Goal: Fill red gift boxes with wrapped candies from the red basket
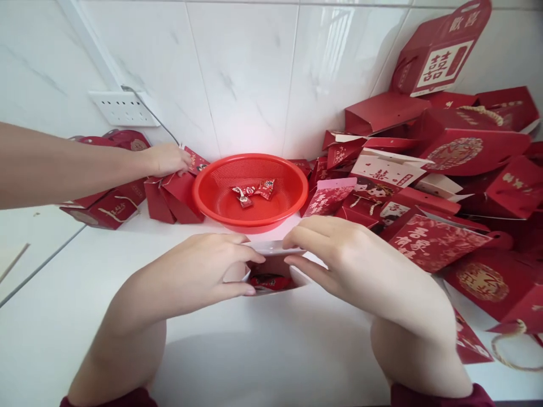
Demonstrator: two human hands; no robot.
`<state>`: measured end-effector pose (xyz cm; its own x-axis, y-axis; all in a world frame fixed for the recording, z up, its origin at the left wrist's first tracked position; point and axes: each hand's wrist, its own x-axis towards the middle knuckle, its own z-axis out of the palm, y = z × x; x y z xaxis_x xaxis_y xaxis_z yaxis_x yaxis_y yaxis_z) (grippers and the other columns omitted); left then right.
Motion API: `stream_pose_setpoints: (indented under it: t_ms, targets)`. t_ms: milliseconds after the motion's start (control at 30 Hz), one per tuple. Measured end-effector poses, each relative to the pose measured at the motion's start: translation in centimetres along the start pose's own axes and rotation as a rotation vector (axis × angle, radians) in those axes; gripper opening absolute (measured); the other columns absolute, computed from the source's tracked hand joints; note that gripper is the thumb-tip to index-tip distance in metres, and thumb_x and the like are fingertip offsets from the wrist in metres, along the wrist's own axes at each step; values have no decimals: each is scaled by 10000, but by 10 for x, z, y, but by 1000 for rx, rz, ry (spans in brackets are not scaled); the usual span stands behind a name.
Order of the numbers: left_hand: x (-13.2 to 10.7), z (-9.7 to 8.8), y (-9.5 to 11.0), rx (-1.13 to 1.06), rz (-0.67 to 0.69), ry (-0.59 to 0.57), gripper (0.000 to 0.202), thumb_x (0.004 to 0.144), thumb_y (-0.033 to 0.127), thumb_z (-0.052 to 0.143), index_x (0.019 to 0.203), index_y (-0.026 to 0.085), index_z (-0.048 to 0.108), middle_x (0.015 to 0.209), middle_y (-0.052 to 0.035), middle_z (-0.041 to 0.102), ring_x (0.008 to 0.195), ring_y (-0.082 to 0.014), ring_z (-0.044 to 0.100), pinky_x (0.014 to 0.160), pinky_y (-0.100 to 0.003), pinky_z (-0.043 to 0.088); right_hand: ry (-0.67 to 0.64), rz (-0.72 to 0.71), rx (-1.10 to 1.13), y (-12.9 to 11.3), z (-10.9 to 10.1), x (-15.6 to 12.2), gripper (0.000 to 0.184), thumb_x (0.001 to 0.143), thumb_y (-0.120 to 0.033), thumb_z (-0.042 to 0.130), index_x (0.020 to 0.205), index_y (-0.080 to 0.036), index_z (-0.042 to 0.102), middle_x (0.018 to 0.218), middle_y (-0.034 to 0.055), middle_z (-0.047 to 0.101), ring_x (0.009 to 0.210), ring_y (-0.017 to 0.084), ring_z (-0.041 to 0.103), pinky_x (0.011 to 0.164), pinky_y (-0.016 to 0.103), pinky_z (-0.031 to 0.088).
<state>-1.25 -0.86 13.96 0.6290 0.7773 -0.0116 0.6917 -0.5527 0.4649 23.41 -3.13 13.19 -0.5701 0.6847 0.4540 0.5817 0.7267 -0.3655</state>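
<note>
Between my hands, in the head view, a paper gift box (pixel 271 247) stands with its top open toward me. Red wrapped sweets (pixel 271 282) show inside it. My left hand (pixel 199 271) grips the box's left side, thumb at the near edge and fingers at the far one. At the upper right of the opening, my right hand (pixel 339 260) pinches the far flap between thumb and fingers. The box's outer sides are mostly hidden. Just beyond it sits a red plastic basket (pixel 250 221) with a few small wrapped sweets (pixel 254 191) at the bottom.
Another person's hand (pixel 167 160) reaches in from the left and touches a red box (pixel 178 195) beside the basket. More red boxes (pixel 112 209) stand behind that arm. A large heap of red gift boxes (pixel 462 152) fills the right. A socket strip (pixel 123 109) with a cable is on the tiled wall.
</note>
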Motion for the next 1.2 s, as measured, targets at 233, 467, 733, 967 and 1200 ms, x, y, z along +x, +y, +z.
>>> stream_pose_setpoints:
  t_ms: [233, 467, 733, 967, 1200]
  targets:
    - [9, -10, -11, -100, 0, -30, 211, 835, 384, 625, 929, 281, 784, 941, -24, 744, 905, -242, 708, 797, -287, 534, 149, 178, -38, 20, 0, 17, 153, 966, -213, 510, 858, -231, 617, 781, 5, 682, 649, 155, 602, 603, 285, 434]
    - [12, -22, -42, 8, -165, -2, 292, 828, 303, 590, 1068, 292, 755, 1050, -22, 753, 905, -226, 710, 713, -250, 525, -64, 364, -125, 76, 17, 106, 241, 985, -224, 425, 1017, -216, 664, 1079, 53, 722, 943, 211, 656, 778, 314, 477]
    - [17, -28, -34, -134, -189, -49, 251, 800, 265, 588, 1008, 276, 728, 899, 10, 739, 739, -186, 707, 586, -223, 482, -639, 476, -278, 145, 82, 206, 261, 961, -322, 611, 1152, -147, 645, 1183, 100, 656, 1031, 217, 648, 903, 409, 541]
    - [22, -26, -43, -78, -139, -42, 218, 799, 261, 608, 975, 285, 734, 958, 3, 737, 822, -209, 701, 640, -248, 480, -738, 546, -322, 193, 116, 228, 332, 962, -352, 612, 1232, -160, 606, 1248, 98, 615, 1063, 232, 635, 896, 427, 555]
    - [21, -28, -43, -34, -172, -92, 283, 820, 308, 633, 1095, 307, 699, 1180, -12, 712, 1023, -257, 677, 804, -309, 493, -667, 575, -281, 212, 140, 223, 367, 954, -349, 625, 1262, -155, 585, 1264, 109, 604, 1073, 235, 632, 896, 437, 554]
